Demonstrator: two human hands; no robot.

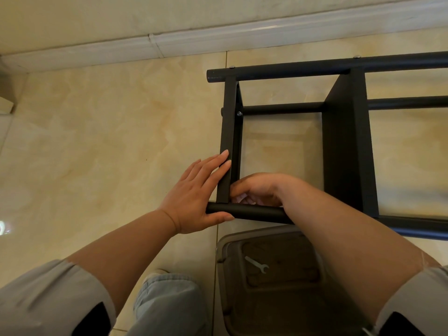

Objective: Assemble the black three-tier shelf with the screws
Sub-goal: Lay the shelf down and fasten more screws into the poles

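The left hand [194, 197] presses flat against the shelf [228, 146] while the right hand [257, 190], fingers curled, seemingly starts a hidden screw, needing alignment next.

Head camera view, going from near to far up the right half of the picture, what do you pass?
Small wrench on the brown stool → near black tube → right hand → middle crossbar → far black tube → white baseboard.
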